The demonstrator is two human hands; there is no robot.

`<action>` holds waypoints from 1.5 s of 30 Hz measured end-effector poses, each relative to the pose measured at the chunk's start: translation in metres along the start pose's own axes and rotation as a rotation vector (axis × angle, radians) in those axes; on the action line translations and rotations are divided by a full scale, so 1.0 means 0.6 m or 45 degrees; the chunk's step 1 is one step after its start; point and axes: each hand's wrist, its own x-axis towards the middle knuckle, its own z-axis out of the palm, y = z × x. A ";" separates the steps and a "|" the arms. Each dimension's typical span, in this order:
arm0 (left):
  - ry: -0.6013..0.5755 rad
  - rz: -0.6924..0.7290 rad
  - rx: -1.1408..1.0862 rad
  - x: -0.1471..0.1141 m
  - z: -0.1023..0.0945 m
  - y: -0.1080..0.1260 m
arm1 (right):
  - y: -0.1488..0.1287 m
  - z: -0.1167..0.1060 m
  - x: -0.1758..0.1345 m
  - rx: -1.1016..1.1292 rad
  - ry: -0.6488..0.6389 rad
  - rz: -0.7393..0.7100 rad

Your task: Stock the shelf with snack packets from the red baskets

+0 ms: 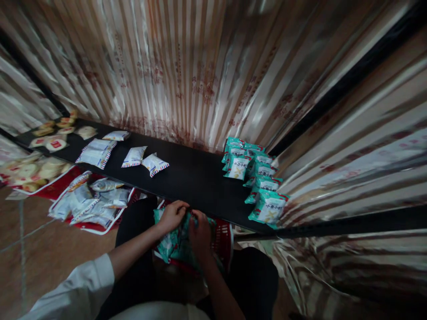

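Note:
Both my hands work low over a red basket [227,242] between my knees, which holds green snack packets [167,244]. My left hand [172,217] has its fingers curled and pinched at the top edge of a green packet. Close beside it, my right hand [200,233] is bent over the same spot, fingertips closed on the green wrapping. The fingers partly hide the packet between them. Upright green packets [268,208] stand in two rows at the right end of the black shelf [200,178].
White packets [96,152] lie loose on the shelf's left half, with round yellowish packs [56,143] at its far left. Below stand a basket of white packets [96,204] and a basket of yellowish packs [33,172]. Striped plastic sheeting [187,66] hangs behind; a dark post [333,84] slants at right.

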 end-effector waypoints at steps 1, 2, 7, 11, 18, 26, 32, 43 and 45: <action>0.020 -0.028 0.025 -0.018 -0.006 -0.009 | -0.001 0.009 -0.014 -0.006 -0.108 0.017; 0.046 -0.060 0.050 -0.034 -0.011 -0.019 | -0.001 0.018 -0.028 -0.016 -0.223 0.028; 0.139 -0.235 0.130 -0.097 -0.007 -0.061 | -0.006 0.055 -0.083 -0.076 -0.549 0.099; 0.083 -0.262 0.136 -0.118 0.007 -0.080 | -0.008 0.056 -0.082 -0.108 -0.444 0.248; 0.058 0.042 0.238 -0.114 -0.015 -0.051 | -0.036 -0.033 -0.011 0.000 -0.461 0.227; -0.188 0.187 0.101 -0.089 -0.040 -0.008 | -0.045 -0.130 0.045 0.241 -0.563 0.304; -0.380 -0.030 -0.292 -0.090 -0.028 0.016 | -0.034 -0.160 0.069 0.205 -0.548 0.296; -0.363 -0.111 -0.612 -0.085 0.021 0.049 | -0.028 -0.182 0.097 0.445 -0.254 0.475; -0.267 -0.140 -0.639 -0.073 0.032 0.059 | -0.018 -0.183 0.092 0.588 -0.161 0.617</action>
